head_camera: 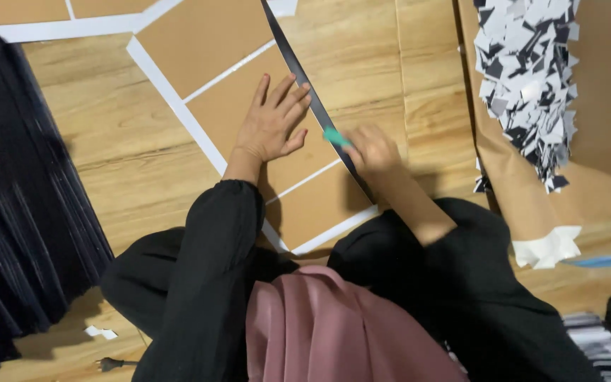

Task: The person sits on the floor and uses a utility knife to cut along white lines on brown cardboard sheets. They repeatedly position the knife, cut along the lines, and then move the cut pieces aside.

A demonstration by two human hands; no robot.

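A brown cardboard sheet with white tape borders lies on the wooden floor. My left hand presses flat on it, fingers spread, fingertips against a long black strip that runs along the sheet's right edge. My right hand, blurred, is closed on a small green tool whose tip meets the black strip just right of my left hand. Both of my arms are in black sleeves.
A heap of small black and white paper scraps lies on brown paper at the right. Dark pleated fabric fills the left side. More taped cardboard lies at the top left. A pink cloth hangs at the bottom.
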